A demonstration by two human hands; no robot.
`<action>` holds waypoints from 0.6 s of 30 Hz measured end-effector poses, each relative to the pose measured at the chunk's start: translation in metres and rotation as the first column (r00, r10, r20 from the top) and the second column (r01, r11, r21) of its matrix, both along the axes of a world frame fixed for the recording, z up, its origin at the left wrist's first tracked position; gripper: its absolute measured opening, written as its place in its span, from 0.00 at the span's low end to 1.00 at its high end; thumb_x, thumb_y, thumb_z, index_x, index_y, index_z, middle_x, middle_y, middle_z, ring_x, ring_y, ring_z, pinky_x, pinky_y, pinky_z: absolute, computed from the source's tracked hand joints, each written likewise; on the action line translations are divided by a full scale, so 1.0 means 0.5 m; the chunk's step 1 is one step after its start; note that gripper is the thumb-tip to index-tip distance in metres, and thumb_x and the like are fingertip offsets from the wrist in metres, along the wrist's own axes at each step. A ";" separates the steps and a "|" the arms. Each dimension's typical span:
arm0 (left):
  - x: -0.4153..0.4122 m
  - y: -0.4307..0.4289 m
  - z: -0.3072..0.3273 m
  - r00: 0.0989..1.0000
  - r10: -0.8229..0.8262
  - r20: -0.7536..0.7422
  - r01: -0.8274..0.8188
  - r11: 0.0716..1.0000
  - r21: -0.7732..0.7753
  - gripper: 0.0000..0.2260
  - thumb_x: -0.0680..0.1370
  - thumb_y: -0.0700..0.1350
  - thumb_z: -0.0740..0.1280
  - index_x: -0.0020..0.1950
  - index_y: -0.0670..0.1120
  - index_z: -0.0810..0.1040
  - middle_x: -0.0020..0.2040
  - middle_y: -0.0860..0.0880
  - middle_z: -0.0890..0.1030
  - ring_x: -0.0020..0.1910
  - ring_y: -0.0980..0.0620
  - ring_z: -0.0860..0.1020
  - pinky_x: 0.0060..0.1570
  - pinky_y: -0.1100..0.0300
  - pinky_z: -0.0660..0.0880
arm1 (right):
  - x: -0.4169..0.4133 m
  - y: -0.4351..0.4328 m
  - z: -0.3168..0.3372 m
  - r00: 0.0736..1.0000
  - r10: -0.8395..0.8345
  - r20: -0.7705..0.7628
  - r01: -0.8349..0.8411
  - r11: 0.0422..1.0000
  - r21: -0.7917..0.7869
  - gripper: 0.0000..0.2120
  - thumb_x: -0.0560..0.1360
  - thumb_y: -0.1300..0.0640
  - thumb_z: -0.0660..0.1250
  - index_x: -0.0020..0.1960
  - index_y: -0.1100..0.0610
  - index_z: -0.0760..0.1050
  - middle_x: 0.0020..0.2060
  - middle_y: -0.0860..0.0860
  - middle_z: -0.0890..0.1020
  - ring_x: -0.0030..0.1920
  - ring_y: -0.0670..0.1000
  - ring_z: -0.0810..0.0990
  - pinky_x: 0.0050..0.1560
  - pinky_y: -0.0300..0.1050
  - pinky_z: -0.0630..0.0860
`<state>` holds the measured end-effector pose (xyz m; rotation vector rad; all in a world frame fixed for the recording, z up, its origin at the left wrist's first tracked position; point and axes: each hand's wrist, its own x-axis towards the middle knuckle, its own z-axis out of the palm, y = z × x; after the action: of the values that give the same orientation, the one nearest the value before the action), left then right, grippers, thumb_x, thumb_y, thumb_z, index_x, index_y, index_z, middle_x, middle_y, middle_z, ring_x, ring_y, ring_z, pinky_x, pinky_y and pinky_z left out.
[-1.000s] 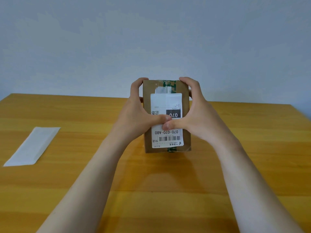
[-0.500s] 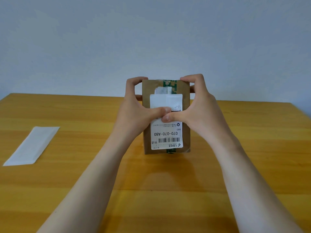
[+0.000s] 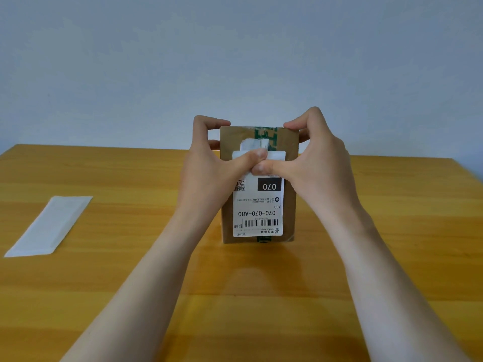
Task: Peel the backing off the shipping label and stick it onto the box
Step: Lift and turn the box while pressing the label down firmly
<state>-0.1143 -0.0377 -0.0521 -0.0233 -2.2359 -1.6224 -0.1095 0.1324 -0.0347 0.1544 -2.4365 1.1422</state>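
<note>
Head view showed a white backing strip [image 3: 48, 226] lying flat well left of the box [image 3: 257, 184], which stood upright on the wooden table [image 3: 392, 231]. Left hand [image 3: 209, 165] and right hand [image 3: 317, 163] gripped the box's sides, thumbs meeting on the shipping label [image 3: 257, 205] stuck to its front face.
</note>
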 end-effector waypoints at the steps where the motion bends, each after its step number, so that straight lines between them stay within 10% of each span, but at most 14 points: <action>1: 0.002 0.002 0.001 1.000 0.001 -0.007 -0.001 1.000 0.001 0.28 0.69 0.55 0.82 0.61 0.58 0.69 0.49 0.58 0.83 0.48 0.69 0.81 0.45 0.54 0.85 | 0.001 -0.001 0.000 1.000 -0.009 -0.008 0.009 1.000 0.002 0.34 0.59 0.41 0.86 0.56 0.47 0.70 0.47 0.39 0.81 0.46 0.38 0.79 0.39 0.35 0.71; 10: -0.006 0.001 -0.002 0.998 0.042 -0.045 -0.044 0.998 -0.037 0.25 0.72 0.62 0.76 0.60 0.59 0.67 0.57 0.54 0.81 0.57 0.62 0.80 0.51 0.49 0.83 | -0.001 -0.008 -0.012 0.997 -0.022 -0.079 0.016 0.997 -0.073 0.28 0.67 0.39 0.82 0.61 0.47 0.77 0.49 0.39 0.83 0.53 0.44 0.83 0.48 0.45 0.80; 18: -0.029 -0.031 -0.015 1.000 -0.016 0.015 0.018 0.989 -0.146 0.43 0.67 0.56 0.82 0.77 0.56 0.63 0.72 0.53 0.71 0.62 0.49 0.81 0.55 0.48 0.83 | -0.021 0.016 -0.035 0.927 0.309 0.211 -0.263 0.939 -0.221 0.49 0.69 0.52 0.84 0.82 0.37 0.62 0.71 0.37 0.78 0.52 0.43 0.88 0.47 0.47 0.87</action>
<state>-0.1289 -0.0534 -0.0596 -0.0702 -2.3669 -1.4673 -0.1199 0.1405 -0.0522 0.3406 -2.5563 1.6006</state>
